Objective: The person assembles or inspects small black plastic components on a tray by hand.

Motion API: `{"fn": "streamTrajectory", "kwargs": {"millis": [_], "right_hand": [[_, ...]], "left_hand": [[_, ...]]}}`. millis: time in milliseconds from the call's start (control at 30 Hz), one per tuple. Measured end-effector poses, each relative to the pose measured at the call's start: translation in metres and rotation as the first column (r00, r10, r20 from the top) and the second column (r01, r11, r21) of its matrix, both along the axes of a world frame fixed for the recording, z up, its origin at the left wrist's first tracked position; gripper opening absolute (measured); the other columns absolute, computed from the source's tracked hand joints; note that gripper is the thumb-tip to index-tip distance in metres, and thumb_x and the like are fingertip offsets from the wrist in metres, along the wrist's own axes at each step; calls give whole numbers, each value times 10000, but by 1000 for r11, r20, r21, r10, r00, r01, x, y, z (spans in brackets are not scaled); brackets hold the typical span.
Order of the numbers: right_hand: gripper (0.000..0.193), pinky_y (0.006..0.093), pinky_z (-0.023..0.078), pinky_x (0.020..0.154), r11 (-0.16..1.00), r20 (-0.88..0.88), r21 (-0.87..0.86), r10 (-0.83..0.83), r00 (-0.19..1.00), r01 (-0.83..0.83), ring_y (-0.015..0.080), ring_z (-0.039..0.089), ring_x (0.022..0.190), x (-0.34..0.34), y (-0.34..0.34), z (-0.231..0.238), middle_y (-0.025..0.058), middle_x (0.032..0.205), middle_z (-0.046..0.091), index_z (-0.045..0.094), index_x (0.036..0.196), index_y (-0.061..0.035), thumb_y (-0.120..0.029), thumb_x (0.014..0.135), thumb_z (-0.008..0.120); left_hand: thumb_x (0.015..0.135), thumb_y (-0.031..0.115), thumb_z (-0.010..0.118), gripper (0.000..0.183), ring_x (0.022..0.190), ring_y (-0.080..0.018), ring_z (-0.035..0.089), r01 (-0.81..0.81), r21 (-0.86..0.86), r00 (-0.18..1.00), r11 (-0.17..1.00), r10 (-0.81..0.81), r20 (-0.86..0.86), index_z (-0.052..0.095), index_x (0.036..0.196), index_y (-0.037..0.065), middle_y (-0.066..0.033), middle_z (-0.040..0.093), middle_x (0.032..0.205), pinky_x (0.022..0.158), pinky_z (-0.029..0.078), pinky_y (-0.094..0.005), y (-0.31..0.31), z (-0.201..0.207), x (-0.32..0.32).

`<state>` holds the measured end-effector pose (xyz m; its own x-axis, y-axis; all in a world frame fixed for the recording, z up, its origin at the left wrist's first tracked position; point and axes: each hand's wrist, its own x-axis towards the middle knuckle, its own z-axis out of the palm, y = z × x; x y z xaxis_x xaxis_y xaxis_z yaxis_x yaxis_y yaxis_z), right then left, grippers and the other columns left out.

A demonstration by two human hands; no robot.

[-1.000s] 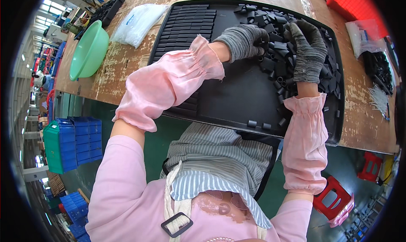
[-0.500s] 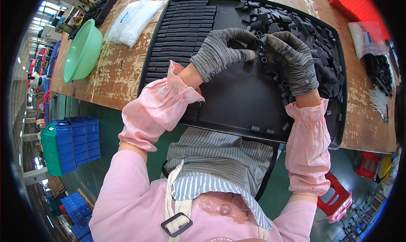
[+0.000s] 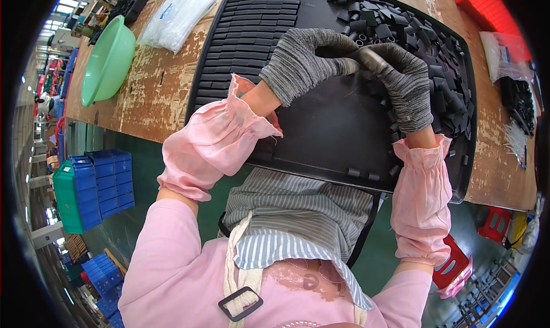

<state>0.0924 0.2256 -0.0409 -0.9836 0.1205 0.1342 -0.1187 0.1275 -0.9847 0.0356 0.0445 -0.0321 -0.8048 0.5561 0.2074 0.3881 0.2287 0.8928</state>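
Observation:
Both my hands wear grey knitted gloves and meet above a large black tray (image 3: 321, 121). My left hand (image 3: 306, 58) is closed, its thumb and forefinger pinched together toward the right hand. My right hand (image 3: 404, 78) is closed too, with its bent fingertips touching the left ones. What the fingertips hold between them is mostly hidden. Just behind and beneath the right hand lies a loose heap of short black tubes (image 3: 452, 101). To the left of my left hand, black tubes in neat rows (image 3: 246, 35) fill the tray's left part.
The tray rests on a worn wooden table (image 3: 152, 93). Left of it are a clear plastic bag (image 3: 177, 18) and a green basin (image 3: 109, 61). At right lie black parts (image 3: 517, 101), another plastic bag (image 3: 498, 53) and a red crate (image 3: 487, 10). Blue crates (image 3: 112, 182) stand below left.
My fingertips have come closer together, and the dark pieces seen between them before are now hidden. The view has shifted slightly, moving the tray a little in the picture.

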Motion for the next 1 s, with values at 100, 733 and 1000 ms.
{"fn": "streamTrajectory", "kwargs": {"millis": [100, 733, 1000], "right_hand": [[210, 194, 458, 595, 996, -7, 88, 36, 999, -35, 61, 569, 639, -1, 0, 0, 34, 739, 656, 678, 947, -22, -164, 792, 686], [207, 375, 404, 897, 175, -311, 947, 272, 911, 271, 224, 560, 911, -9, -7, -17, 48, 858, 630, 656, 944, -127, -175, 745, 625], [189, 391, 416, 866, 336, -435, 878, 263, 861, 341, 260, 553, 872, -9, -10, -7, 67, 827, 609, 644, 928, -119, -121, 742, 611]], "left_hand": [[719, 122, 743, 281, 823, -112, 621, 24, 17, 1000, 1000, -23, -20, 668, 976, 38, -53, 673, 881, 772, 495, -250, -1, -5, -1], [756, 230, 620, 195, 859, -281, 610, -193, -714, 846, 673, -255, -468, 638, 922, 129, -122, 651, 857, 779, 468, -367, -16, 8, -184], [733, 183, 623, 203, 878, -290, 578, -50, -696, 832, 717, -355, -426, 645, 932, 153, -99, 640, 852, 795, 458, -380, -33, -3, -203]]}}
